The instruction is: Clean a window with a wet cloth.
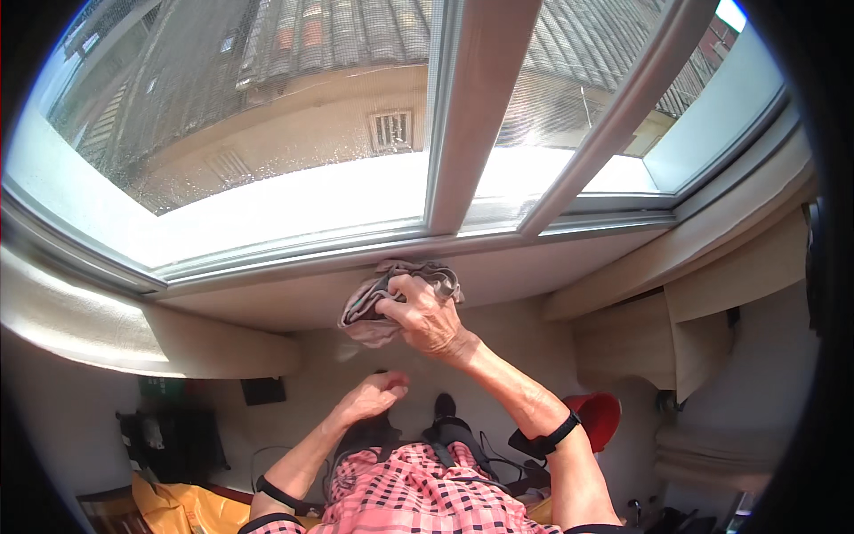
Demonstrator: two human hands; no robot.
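Note:
My right hand (pixel 430 320) grips a bunched greyish-brown cloth (pixel 373 314). The cloth lies against the inner window sill (pixel 534 267), just below the metal window frame (pixel 333 250). Lower and to the left, my left hand (pixel 377 395) hangs in front of my body with its fingers curled in, and I see nothing in it. Water drops dot the lower part of the large left window pane (pixel 280 120). To the right of the thick upright frame bar, a narrower sliding panel (pixel 534 133) stands partly across the opening.
A red bucket (pixel 597 417) stands on the floor beyond my right forearm. A black bag or box (pixel 173 440) and a yellow plastic bag (pixel 187 510) lie at lower left. Beige fabric (pixel 620 334) hangs at right. A dark cable (pixel 500 460) runs near my legs.

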